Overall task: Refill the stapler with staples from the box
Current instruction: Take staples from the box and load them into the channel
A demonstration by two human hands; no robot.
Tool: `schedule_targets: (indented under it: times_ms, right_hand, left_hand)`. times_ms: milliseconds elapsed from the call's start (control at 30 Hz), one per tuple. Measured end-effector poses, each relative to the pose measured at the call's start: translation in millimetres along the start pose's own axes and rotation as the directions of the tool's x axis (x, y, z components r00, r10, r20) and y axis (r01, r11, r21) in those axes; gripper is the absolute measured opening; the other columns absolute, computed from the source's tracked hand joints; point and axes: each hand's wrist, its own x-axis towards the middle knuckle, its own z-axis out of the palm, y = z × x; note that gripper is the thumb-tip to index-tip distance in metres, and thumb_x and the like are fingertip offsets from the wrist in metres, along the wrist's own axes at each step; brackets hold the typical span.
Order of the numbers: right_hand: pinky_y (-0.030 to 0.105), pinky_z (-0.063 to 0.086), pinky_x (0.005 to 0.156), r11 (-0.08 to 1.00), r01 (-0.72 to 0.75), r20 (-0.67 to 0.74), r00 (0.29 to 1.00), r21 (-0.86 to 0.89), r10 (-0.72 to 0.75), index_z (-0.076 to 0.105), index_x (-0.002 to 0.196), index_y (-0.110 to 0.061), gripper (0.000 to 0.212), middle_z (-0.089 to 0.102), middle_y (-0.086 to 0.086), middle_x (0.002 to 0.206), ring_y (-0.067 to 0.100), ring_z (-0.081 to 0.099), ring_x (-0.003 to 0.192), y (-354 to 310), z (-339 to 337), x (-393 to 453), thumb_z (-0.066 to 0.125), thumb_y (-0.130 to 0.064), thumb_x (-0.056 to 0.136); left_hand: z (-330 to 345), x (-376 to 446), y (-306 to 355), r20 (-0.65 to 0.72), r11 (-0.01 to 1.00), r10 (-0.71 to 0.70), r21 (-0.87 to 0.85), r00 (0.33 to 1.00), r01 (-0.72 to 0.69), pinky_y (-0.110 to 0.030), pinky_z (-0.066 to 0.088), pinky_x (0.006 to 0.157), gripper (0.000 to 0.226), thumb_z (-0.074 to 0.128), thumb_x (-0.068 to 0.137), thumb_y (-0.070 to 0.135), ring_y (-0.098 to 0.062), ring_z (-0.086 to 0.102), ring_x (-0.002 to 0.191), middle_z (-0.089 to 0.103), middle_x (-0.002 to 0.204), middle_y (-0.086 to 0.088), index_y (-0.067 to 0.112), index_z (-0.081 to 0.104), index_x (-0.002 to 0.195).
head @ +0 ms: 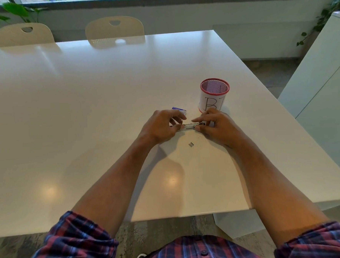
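Note:
A slim metal stapler (pixel 188 126) lies lengthwise on the white table (pixel 87 104), between my two hands. My left hand (pixel 161 125) grips its left end with curled fingers. My right hand (pixel 215 125) pinches its right end, thumb and forefinger on the metal rail. Just behind my left hand sits the small blue and white staple box (pixel 179 109), partly hidden by my fingers. A short loose strip of staples (pixel 191 144) rests on the table in front of the stapler. Whether staples sit in the stapler's channel cannot be made out.
A red mesh pen cup (pixel 214 94) with a white paper label stands right behind my right hand. Two beige chairs (pixel 114 30) are at the far edge. A white cabinet (pixel 321 81) stands to the right of the table.

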Motion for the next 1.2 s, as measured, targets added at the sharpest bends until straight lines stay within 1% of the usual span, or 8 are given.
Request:
schedule_targets:
  times_ms: [100,233,333,433,600,767,967,1200]
  right_hand:
    - [0.018,0.041,0.081,1.0,0.009,-0.063,0.998,0.023,-0.007,0.076,0.119,-0.024,0.029,0.061,-0.008,0.108,0.012,0.053,0.101,-3.9,-2.1,-2.6,0.077,-0.028,0.09]
    - [0.019,0.041,0.072,0.999,0.049,-0.123,0.991,0.015,-0.047,0.082,0.1,-0.02,0.015,0.067,-0.007,0.092,0.005,0.056,0.084,-8.9,-12.9,-3.3,0.082,-0.021,0.085]
    - [0.015,0.039,0.067,0.998,0.061,-0.008,0.998,-0.014,-0.061,0.084,0.094,-0.02,0.013,0.068,-0.007,0.085,0.004,0.056,0.076,-11.4,-20.0,-2.8,0.085,-0.021,0.081]
    - [0.008,0.038,0.065,0.998,0.04,0.126,0.991,-0.052,-0.033,0.083,0.092,-0.022,0.012,0.07,-0.009,0.085,0.001,0.058,0.077,-13.1,-22.0,-1.7,0.086,-0.023,0.08]
    - [0.015,0.04,0.072,0.995,0.026,0.232,0.973,-0.099,-0.002,0.083,0.095,-0.021,0.012,0.069,-0.012,0.086,0.004,0.06,0.082,-17.3,-22.4,1.4,0.083,-0.024,0.083]
    - [0.022,0.048,0.086,0.989,0.037,0.292,0.956,-0.146,0.007,0.083,0.098,-0.021,0.015,0.072,-0.009,0.091,0.009,0.063,0.09,-22.8,-25.5,3.7,0.083,-0.024,0.083]
    - [0.026,0.044,0.091,0.97,0.104,0.31,0.95,-0.221,-0.031,0.081,0.102,-0.018,0.015,0.065,-0.014,0.09,0.011,0.061,0.091,-26.7,-23.4,5.1,0.08,-0.022,0.087]
    - [0.017,0.039,0.08,0.954,0.138,0.344,0.938,-0.266,-0.04,0.073,0.103,-0.017,0.009,0.06,-0.009,0.097,0.011,0.057,0.092,-27.2,-21.6,-0.8,0.071,-0.015,0.094]
  left_hand:
    - [-1.5,-2.3,0.7,-0.058,0.999,0.035,0.039,0.998,-0.033,-0.02,0.054,0.078,0.038,0.082,0.085,0.022,-0.005,0.067,0.089,0.072,0.107,0.01,0.025,0.071,0.121]
    - [-3.9,-8.0,2.7,-0.162,0.991,0.115,0.081,0.98,-0.103,-0.021,0.051,0.069,0.019,0.082,0.083,0.02,-0.009,0.063,0.074,0.068,0.097,0.007,0.021,0.077,0.1]
    - [-3.3,-11.0,7.8,-0.08,0.986,0.15,0.087,0.985,-0.143,-0.027,0.054,0.066,0.006,0.083,0.083,0.018,-0.006,0.06,0.069,0.07,0.085,0.005,0.017,0.081,0.089]
    - [-0.6,-13.1,15.0,0.095,0.978,0.162,0.12,0.982,-0.173,-0.02,0.049,0.065,0.012,0.084,0.084,0.023,-0.004,0.062,0.071,0.073,0.083,0.007,0.017,0.083,0.094]
    - [7.6,-11.3,20.2,0.242,0.977,0.123,0.14,0.962,-0.16,-0.022,0.053,0.069,0.026,0.087,0.08,0.03,-0.007,0.062,0.075,0.07,0.089,0.009,0.017,0.082,0.102]
    - [11.4,-10.5,18.7,0.263,0.975,0.127,0.143,0.956,-0.169,-0.026,0.056,0.074,0.014,0.085,0.082,0.022,-0.005,0.064,0.075,0.074,0.09,0.007,0.022,0.084,0.097]
    - [14.5,-7.0,21.3,0.279,0.975,0.104,0.163,0.955,-0.154,-0.015,0.047,0.069,0.015,0.082,0.086,0.017,-0.004,0.06,0.075,0.07,0.094,0.007,0.016,0.081,0.101]
    - [16.6,-5.3,16.8,0.271,0.978,0.093,0.157,0.958,-0.139,-0.012,0.045,0.069,0.014,0.081,0.087,0.017,-0.003,0.06,0.077,0.068,0.093,0.008,0.017,0.079,0.101]
